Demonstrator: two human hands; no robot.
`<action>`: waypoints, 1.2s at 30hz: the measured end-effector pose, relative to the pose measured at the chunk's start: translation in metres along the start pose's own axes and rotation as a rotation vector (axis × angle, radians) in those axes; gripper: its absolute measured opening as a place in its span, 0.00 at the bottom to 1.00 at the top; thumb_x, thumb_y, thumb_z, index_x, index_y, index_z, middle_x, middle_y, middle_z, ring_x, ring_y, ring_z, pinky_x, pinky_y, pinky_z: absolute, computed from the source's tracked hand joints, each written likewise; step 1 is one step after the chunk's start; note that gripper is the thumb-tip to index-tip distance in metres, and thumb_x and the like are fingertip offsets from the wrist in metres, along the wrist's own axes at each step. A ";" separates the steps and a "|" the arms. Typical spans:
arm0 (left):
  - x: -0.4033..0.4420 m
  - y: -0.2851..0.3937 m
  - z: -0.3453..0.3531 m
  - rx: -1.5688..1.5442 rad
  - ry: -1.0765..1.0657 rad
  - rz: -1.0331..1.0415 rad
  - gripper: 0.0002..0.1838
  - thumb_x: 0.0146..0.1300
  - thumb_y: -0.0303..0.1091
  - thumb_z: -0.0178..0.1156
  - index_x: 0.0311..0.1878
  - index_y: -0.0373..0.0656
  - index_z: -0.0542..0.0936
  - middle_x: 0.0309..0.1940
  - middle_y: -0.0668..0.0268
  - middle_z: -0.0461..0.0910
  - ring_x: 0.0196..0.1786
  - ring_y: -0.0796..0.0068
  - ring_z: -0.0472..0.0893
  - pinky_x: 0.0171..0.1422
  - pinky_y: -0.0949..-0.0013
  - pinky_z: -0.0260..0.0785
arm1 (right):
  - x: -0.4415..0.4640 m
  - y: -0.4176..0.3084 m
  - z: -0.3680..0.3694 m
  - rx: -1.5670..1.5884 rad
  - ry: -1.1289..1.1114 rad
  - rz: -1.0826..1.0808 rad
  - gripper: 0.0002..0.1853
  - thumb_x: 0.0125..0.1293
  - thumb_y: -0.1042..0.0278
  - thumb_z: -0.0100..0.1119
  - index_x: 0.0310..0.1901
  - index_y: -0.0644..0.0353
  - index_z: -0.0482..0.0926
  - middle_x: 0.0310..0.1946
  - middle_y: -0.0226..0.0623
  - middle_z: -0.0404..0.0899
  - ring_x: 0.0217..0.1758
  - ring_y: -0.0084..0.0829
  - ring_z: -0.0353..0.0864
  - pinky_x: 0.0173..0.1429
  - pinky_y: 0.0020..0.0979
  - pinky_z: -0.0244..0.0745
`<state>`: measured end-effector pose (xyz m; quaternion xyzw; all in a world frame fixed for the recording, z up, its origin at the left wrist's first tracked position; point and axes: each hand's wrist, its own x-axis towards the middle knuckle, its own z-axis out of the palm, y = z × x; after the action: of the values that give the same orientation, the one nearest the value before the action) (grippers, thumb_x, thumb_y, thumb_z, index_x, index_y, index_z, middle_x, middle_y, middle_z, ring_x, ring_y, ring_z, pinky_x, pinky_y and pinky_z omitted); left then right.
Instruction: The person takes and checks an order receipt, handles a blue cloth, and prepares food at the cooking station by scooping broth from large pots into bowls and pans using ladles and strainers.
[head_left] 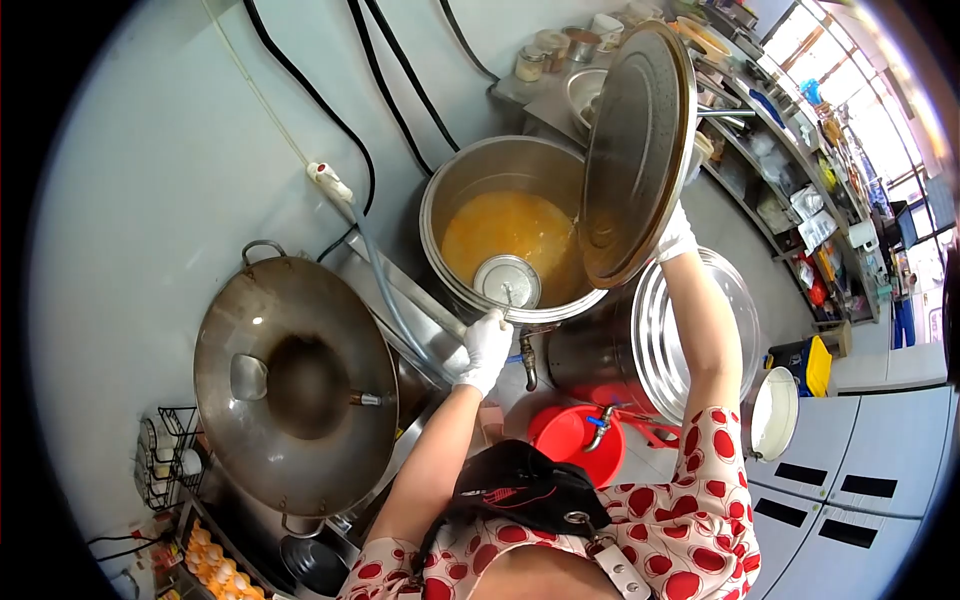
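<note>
In a white glove, my left hand (487, 352) is closed round the handle of a metal ladle (507, 281) at the near rim of a big steel pot (432, 225). The ladle's round bowl is inside the pot, by the orange-yellow broth (510, 228). My right hand (676, 235), also gloved, is at the lower right edge of a large round metal lid (640, 150). That lid stands tilted up over the pot's right side. The right fingers are mostly hidden behind the lid.
A large wok (300, 450) sits at the left. Right of the pot is another steel drum with a shiny lid (660, 330). A red bucket (590, 450) is below. Eggs (215, 565) lie lower left; shelves (770, 160) line the right.
</note>
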<state>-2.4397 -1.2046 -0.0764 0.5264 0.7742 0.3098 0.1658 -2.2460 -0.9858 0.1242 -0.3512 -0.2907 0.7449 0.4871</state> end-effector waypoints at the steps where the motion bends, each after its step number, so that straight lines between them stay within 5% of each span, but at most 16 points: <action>1: 0.000 -0.001 0.001 0.003 -0.002 0.000 0.05 0.52 0.33 0.56 0.26 0.43 0.76 0.20 0.52 0.79 0.25 0.51 0.80 0.33 0.52 0.71 | -0.002 0.001 0.001 -0.003 0.008 0.001 0.19 0.74 0.58 0.44 0.60 0.60 0.71 0.53 0.37 0.77 0.51 0.34 0.75 0.56 0.34 0.74; 14: 0.000 -0.002 -0.001 -0.021 -0.003 0.032 0.05 0.52 0.33 0.55 0.27 0.43 0.76 0.20 0.53 0.79 0.26 0.50 0.80 0.34 0.51 0.71 | -0.008 0.009 0.017 -0.069 0.034 0.015 0.19 0.74 0.59 0.45 0.60 0.59 0.71 0.53 0.36 0.77 0.51 0.33 0.75 0.55 0.33 0.74; 26: 0.001 -0.004 0.003 0.035 -0.028 0.017 0.06 0.53 0.34 0.55 0.29 0.43 0.78 0.20 0.53 0.79 0.25 0.51 0.80 0.34 0.52 0.72 | -0.002 0.017 0.026 -0.187 0.042 -0.051 0.15 0.71 0.57 0.49 0.40 0.60 0.79 0.29 0.34 0.79 0.29 0.27 0.76 0.34 0.29 0.73; 36: 0.000 -0.004 0.003 0.063 -0.011 0.037 0.07 0.53 0.35 0.54 0.29 0.43 0.78 0.19 0.54 0.79 0.25 0.52 0.80 0.33 0.53 0.72 | 0.012 0.031 0.018 -0.173 0.028 -0.030 0.13 0.70 0.59 0.48 0.37 0.58 0.79 0.26 0.31 0.77 0.26 0.25 0.74 0.30 0.28 0.71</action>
<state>-2.4407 -1.2042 -0.0809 0.5472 0.7729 0.2854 0.1477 -2.2798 -0.9877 0.1080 -0.3980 -0.3526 0.7045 0.4701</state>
